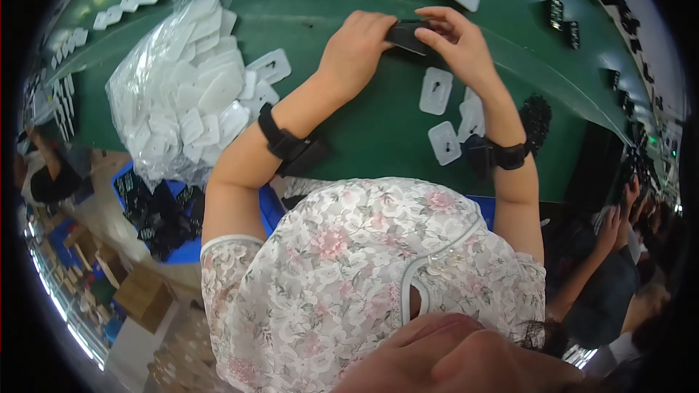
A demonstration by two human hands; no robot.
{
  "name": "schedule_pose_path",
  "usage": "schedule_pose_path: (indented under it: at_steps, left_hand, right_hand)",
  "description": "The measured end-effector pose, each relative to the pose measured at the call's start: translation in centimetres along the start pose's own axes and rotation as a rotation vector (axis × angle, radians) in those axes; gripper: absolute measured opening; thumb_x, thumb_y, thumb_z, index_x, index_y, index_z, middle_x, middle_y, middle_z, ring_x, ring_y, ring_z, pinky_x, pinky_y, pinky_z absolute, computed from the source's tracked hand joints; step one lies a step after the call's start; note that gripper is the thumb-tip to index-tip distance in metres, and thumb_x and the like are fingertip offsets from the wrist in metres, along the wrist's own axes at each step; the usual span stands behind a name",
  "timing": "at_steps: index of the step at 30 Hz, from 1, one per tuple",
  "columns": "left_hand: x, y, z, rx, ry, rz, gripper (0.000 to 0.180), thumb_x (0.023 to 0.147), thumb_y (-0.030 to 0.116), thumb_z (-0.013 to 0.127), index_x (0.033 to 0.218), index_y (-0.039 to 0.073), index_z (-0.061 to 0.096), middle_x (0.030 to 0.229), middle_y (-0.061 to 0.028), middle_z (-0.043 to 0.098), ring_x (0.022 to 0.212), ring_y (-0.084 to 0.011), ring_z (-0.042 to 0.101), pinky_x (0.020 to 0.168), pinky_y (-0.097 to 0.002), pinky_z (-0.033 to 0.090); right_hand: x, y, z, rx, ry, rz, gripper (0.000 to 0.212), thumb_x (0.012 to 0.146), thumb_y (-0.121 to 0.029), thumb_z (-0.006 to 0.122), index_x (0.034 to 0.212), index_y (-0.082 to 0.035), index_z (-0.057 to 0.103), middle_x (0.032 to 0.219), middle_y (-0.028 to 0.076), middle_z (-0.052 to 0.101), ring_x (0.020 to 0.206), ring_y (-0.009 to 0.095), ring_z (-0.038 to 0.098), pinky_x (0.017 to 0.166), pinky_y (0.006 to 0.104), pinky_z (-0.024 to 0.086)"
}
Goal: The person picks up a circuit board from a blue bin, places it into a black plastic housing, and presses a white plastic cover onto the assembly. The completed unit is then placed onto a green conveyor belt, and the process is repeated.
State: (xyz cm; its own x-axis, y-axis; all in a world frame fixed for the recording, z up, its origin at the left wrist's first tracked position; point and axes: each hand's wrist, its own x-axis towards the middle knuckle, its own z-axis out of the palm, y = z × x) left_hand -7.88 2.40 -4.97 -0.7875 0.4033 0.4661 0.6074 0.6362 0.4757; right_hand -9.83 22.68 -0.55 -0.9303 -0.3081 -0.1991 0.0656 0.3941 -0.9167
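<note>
Both our hands meet over the green table, pinching one small black part between them. Our left hand curls closed over its left end, while our right hand grips the right end with fingers arched above it. Its long axis runs roughly from one hand to the other, tilted slightly; neither hand is nearer. Just below our right hand lie flat white plastic trays, and well off beyond our left wrist sits a clear bag of white trays.
</note>
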Motion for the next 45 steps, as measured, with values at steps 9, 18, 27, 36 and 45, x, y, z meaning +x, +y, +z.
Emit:
schedule_pose_path:
  at_steps: [9,18,27,36,45]
  left_hand:
    - [3.1,5.3,1.1,-1.176,-0.109,-0.676,0.037,0.089,0.018,0.064,0.113,-0.009,0.057,0.092,-0.0122,0.068,0.082,-0.0154,0.066,0.071,-0.0268,0.053]
    - [1.4,4.8,3.8,-0.935,-0.132,-0.612,0.031,0.092,0.014,0.06,0.117,-0.004,0.057,0.099,-0.0106,0.065,0.085,-0.0154,0.064,0.073,-0.0272,0.053]
    - [-0.1,6.0,2.7,-0.624,-0.157,-0.353,0.029,0.086,0.016,0.066,0.11,0.001,0.06,0.101,-0.0107,0.057,0.081,-0.0213,0.059,0.068,-0.03,0.05]
    - [-0.6,8.7,3.0,0.092,-0.265,-0.034,0.09,0.065,0.054,0.073,0.134,0.004,0.044,0.104,-0.0113,0.049,0.095,-0.0262,0.046,0.075,-0.037,0.038]
    - [-0.8,8.2,2.5,0.059,-0.236,-0.092,0.076,0.07,0.022,0.077,0.136,0.005,0.042,0.113,-0.0126,0.049,0.101,-0.0285,0.047,0.08,-0.0388,0.04]
  right_hand:
    - [-4.3,0.6,-0.1,0.514,0.298,-0.109,0.038,0.09,-0.013,0.064,0.123,0.001,0.05,0.116,0.008,0.06,0.107,0.015,0.054,0.096,0.0288,0.04]
    - [-1.0,5.5,-11.5,-0.029,0.383,-0.091,0.032,0.091,-0.016,0.062,0.12,-0.004,0.062,0.107,0.005,0.065,0.098,0.014,0.058,0.089,0.0267,0.044]
    - [2.7,7.6,-14.5,-0.281,0.137,0.017,0.035,0.091,-0.028,0.062,0.117,-0.005,0.064,0.108,0.005,0.064,0.102,0.016,0.057,0.09,0.0285,0.043]
    - [5.1,8.1,-19.8,-1.184,0.939,-0.171,0.037,0.087,-0.034,0.066,0.112,-0.007,0.066,0.101,0.011,0.065,0.094,0.019,0.061,0.085,0.0301,0.047]
    - [6.0,9.5,-24.1,-1.37,0.769,0.1,0.037,0.08,-0.03,0.069,0.106,-0.005,0.063,0.096,0.016,0.066,0.079,0.035,0.063,0.075,0.045,0.049]
